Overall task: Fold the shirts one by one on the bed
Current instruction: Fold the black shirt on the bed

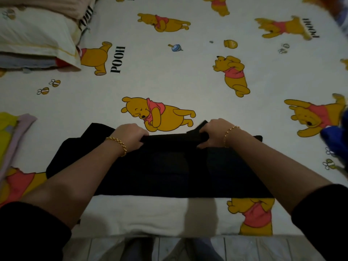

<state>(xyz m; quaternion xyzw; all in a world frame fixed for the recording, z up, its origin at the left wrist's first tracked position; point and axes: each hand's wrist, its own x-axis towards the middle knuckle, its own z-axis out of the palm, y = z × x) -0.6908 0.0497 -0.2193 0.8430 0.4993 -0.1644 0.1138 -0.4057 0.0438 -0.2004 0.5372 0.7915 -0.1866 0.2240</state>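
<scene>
Both the left hand and right hand gripped the far edge of the black shirt on the bed, fingers curled round the cloth, apparently to fold it.

Left grip and right grip, both curled.

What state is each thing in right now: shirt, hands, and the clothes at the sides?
black shirt: flat on the bed, partly folded, far edge held by both hands.
left hand: grips the shirt's far edge, fingers curled.
right hand: grips the same edge, fingers curled.
yellow and pink pile: stacked flat, left edge.
blue garment: bunched, right edge, blurred.
</scene>
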